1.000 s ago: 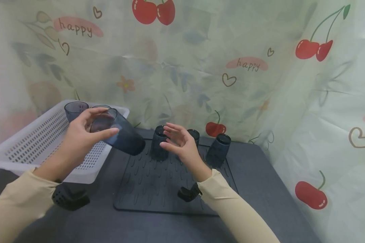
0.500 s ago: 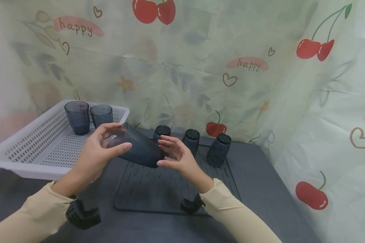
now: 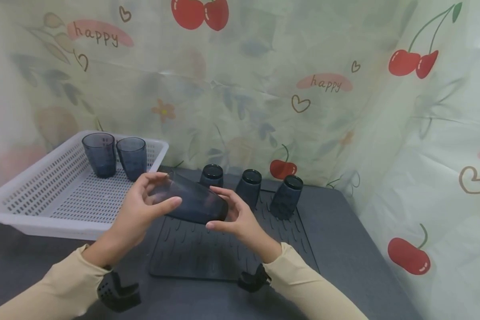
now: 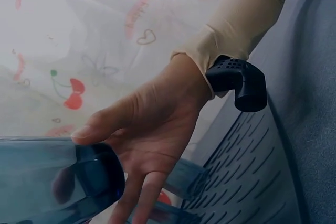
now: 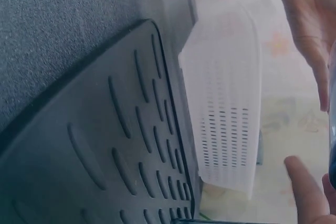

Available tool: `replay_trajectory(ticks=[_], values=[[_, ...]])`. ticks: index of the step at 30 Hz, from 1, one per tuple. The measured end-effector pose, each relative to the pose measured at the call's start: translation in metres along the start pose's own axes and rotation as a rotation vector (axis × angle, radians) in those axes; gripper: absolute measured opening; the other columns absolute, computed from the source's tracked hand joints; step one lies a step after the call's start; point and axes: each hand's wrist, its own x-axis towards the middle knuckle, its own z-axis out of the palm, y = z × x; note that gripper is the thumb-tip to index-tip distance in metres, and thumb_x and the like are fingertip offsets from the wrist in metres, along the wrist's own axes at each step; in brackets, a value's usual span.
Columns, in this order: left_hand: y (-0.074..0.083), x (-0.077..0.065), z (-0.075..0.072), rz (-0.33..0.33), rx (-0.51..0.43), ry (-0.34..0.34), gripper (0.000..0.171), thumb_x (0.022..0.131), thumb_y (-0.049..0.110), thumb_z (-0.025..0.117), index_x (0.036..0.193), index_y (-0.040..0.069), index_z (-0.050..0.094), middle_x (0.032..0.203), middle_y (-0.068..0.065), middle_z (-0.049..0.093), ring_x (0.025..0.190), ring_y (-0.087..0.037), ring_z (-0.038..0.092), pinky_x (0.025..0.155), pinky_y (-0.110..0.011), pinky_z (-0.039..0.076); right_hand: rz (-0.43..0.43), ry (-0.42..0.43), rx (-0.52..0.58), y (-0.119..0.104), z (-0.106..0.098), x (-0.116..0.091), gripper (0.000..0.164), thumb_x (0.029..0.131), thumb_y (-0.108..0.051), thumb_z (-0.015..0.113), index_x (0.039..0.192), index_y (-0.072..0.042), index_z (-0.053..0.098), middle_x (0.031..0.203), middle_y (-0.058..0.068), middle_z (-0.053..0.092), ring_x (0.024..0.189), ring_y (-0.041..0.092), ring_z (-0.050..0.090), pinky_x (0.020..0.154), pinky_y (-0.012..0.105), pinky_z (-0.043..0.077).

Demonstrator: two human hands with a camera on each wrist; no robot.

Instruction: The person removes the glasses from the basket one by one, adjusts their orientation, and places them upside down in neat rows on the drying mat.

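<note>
A dark blue-grey drinking glass (image 3: 196, 202) is held tilted in the air above the black drying mat (image 3: 192, 262), its base toward the right. My left hand (image 3: 138, 206) grips it near the rim, thumb on the near side and fingers around the back. My right hand (image 3: 244, 222) is at the base end, fingers and thumb spread around it. In the left wrist view, the right hand's fingers (image 4: 149, 195) look fairly straight beside the glass base; firm contact is unclear. Three upside-down glasses stand along the mat's back: left (image 3: 212, 174), middle (image 3: 249, 189) and right (image 3: 286, 198).
A white perforated plastic basket (image 3: 56, 229) stands at the left with two upright glasses inside, one at the back (image 3: 101, 155) and one beside it (image 3: 133, 159). The dark grey table (image 3: 344, 249) surrounds the mat. A patterned curtain (image 3: 240, 53) hangs behind.
My left hand has carried the glass rightward and down from over the basket, tilting it closer to horizontal. My right hand has shifted slightly down and now surrounds the glass's base.
</note>
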Motion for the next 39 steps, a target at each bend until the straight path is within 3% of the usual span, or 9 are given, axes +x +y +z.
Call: replay_trajectory(ticks=[9,18,27,31,34,37,39], values=[[-0.003,-0.002,0.005,-0.003,0.004,0.023,0.058,0.087,0.004,0.067,0.135,-0.001,0.034,0.133,-0.016,0.042,0.120,-0.032,0.046,0.081,-0.015,0.049,-0.015,0.033,0.085,0.004,0.006,-0.001,0.077,0.078,-0.021,0.083,0.143,-0.018,0.043,0.140,0.008,0.045,0.113,0.017,0.059,0.087,0.029,0.054],[-0.006,-0.005,0.005,0.009,-0.016,0.017,0.056,0.088,0.002,0.066,0.135,0.003,0.035,0.133,-0.008,0.041,0.123,-0.025,0.042,0.083,-0.015,0.049,-0.026,0.047,0.146,0.006,0.009,0.000,0.077,0.076,-0.019,0.083,0.142,-0.016,0.043,0.137,0.009,0.046,0.113,0.018,0.059,0.088,0.031,0.055],[-0.004,-0.007,0.002,-0.003,-0.017,-0.021,0.062,0.089,0.005,0.065,0.141,0.001,0.031,0.146,-0.016,0.034,0.134,-0.036,0.035,0.089,-0.014,0.047,-0.034,0.082,0.101,0.003,0.007,-0.001,0.075,0.074,-0.021,0.085,0.139,-0.017,0.048,0.135,0.008,0.047,0.113,0.020,0.057,0.086,0.031,0.055],[-0.003,-0.008,-0.001,-0.030,0.015,-0.058,0.067,0.088,0.006,0.068,0.143,0.002,0.030,0.150,-0.017,0.033,0.141,-0.035,0.029,0.109,-0.041,0.038,-0.041,0.085,0.082,-0.002,0.003,-0.003,0.075,0.075,-0.019,0.085,0.139,-0.015,0.048,0.135,0.010,0.048,0.116,0.022,0.056,0.088,0.032,0.055],[-0.003,-0.009,-0.004,-0.061,0.036,-0.103,0.070,0.087,0.009,0.070,0.144,0.002,0.029,0.150,-0.019,0.034,0.142,-0.039,0.027,0.110,-0.062,0.027,-0.048,0.093,0.091,-0.005,0.000,-0.005,0.078,0.074,-0.016,0.085,0.141,-0.010,0.046,0.135,0.010,0.049,0.117,0.022,0.056,0.089,0.032,0.055],[-0.006,-0.010,-0.006,-0.077,0.069,-0.153,0.070,0.086,0.012,0.071,0.143,0.003,0.031,0.150,-0.021,0.033,0.142,-0.043,0.025,0.109,-0.065,0.027,-0.063,0.095,0.107,-0.006,-0.003,-0.006,0.080,0.073,-0.014,0.085,0.141,-0.005,0.044,0.133,0.011,0.048,0.116,0.021,0.057,0.088,0.032,0.055],[-0.008,-0.010,-0.007,-0.082,0.079,-0.190,0.069,0.086,0.012,0.072,0.142,0.004,0.032,0.147,-0.021,0.038,0.139,-0.043,0.032,0.107,-0.060,0.034,-0.074,0.097,0.118,-0.007,-0.004,-0.008,0.080,0.073,-0.013,0.085,0.141,-0.004,0.043,0.131,0.011,0.049,0.114,0.021,0.057,0.088,0.032,0.055]])
